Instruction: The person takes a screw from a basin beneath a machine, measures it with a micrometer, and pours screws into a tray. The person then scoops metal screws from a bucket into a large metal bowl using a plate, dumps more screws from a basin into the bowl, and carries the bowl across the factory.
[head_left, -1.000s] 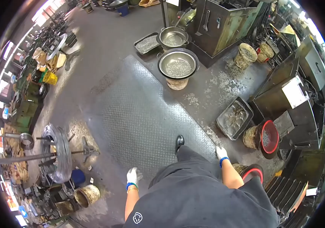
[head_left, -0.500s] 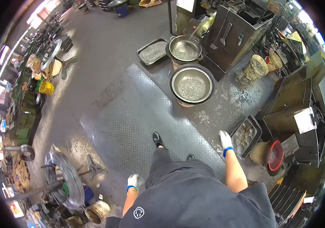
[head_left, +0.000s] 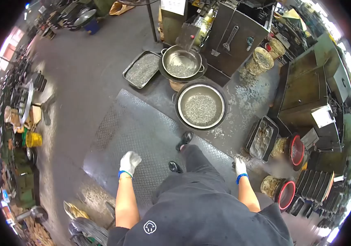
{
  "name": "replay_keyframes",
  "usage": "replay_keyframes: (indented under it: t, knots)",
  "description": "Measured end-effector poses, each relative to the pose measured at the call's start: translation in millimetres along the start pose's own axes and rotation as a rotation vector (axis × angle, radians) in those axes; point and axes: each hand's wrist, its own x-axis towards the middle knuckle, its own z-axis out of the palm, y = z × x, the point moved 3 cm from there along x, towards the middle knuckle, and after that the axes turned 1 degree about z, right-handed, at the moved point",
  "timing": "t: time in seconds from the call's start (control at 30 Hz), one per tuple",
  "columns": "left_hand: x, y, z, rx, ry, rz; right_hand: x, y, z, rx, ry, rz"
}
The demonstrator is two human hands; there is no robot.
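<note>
Both my hands wear whitish work gloves with blue bands at the wrists. My left hand [head_left: 130, 162], holding nothing, hangs over the diamond-plate steel sheet [head_left: 142, 123] with its fingers loosely bent and the thumb apart. Near the sheet's right edge is my right hand [head_left: 240, 166], also without an object, its fingers pointing forward. It is nearest to a dark tray [head_left: 251, 143] with greyish contents, but apart from it. Ahead of my feet stands a wide metal basin [head_left: 181, 107] of small silvery pieces. Behind it is a two-handled metal pan [head_left: 164, 61] with similar pieces.
A rectangular tray [head_left: 128, 82] of small metal pieces lies left of the pan. Dark metal cabinets [head_left: 224, 61] stand behind. Crusted buckets [head_left: 259, 61] and red-rimmed buckets [head_left: 281, 192] are at the right. Coiled wire [head_left: 87, 231] lies at lower left.
My view has moved forward and turned, bringing the basin closer to my feet. My left hand has swung forward and up; my right hand now sits farther from the dark tray. My feet have stepped.
</note>
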Motion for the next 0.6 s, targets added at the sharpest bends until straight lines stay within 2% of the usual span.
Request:
replay_keyframes:
  t: [0.17,0.2,0.23,0.3,0.43,0.5,0.6]
  knots:
    - [51.4,38.3,126.2,-0.091,-0.183,-0.048,51.8,-9.5,47.4,-0.024,0.039,0.114]
    - [57.7,45.4,142.7,-0.115,-0.239,-0.068,59.9,-12.5,56.3,-0.126,0.068,0.036]
    - [68.3,50.1,168.2,-0.137,-0.328,-0.094,72.2,-30.6,57.6,-0.217,0.128,-0.049]
    - [87.6,69.2,221.6,-0.081,-0.289,-0.122,81.7,-79.8,73.1,-0.224,0.037,0.024]
    - [146.9,89.4,298.6,-0.073,-0.379,-0.237,58.2,-210.3,75.8,-0.002,0.095,-0.134]
    - [168.0,96.4,333.8,-0.039,-0.364,-0.241,89.8,-199.4,75.7,0.108,0.105,-0.157]
    - [212.9,107.2,386.5,-0.091,-0.533,-0.29,56.9,-240.3,67.7,-0.051,0.248,-0.227]
